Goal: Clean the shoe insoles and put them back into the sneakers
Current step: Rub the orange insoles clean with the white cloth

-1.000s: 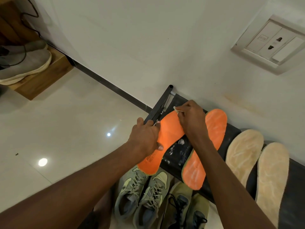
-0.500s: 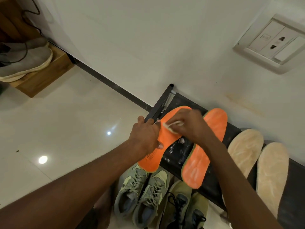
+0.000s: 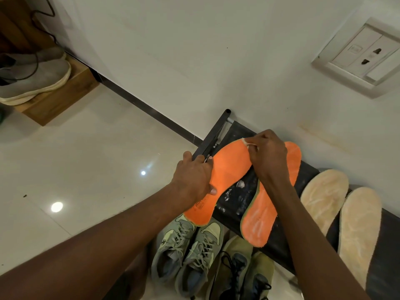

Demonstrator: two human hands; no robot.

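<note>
Progress check, left to right:

- far left: a grey shoe (image 3: 32,79) on a wooden box (image 3: 58,100), not part of this job as far as I can tell
- left hand (image 3: 192,180) grips the edge of the first orange insole (image 3: 225,176), fingers curled round its left edge, thumb on the orange face near the heel print. It's pinning the insole on the black rack (image 3: 244,187), heel end overhanging the front edge
- right hand (image 3: 268,152) pinches a small white cloth or wipe (image 3: 249,145) at the toe end of that insole, fingers bunched tight on it. Judgement: mid-wipe on insole one, working the toe area
- second orange insole (image 3: 262,215) lies just beside the first on the rack, partly under the right forearm. Whitish streaks on the heel end; can't tell whether that's residue or wear, so can't call it clean or not
- two beige insoles (image 3: 342,211) further right on the rack, side by side, untouched right now; can't tell if they've been cleaned
- on the floor below the rack: grey-green sneakers (image 3: 186,252), then olive sneakers (image 3: 242,271), both pairs with no insoles going in yet

Status: cleaning in progress, all four insoles out. Left: finish wiping, then refit all four, so roughly the first half of the job at best
</note>
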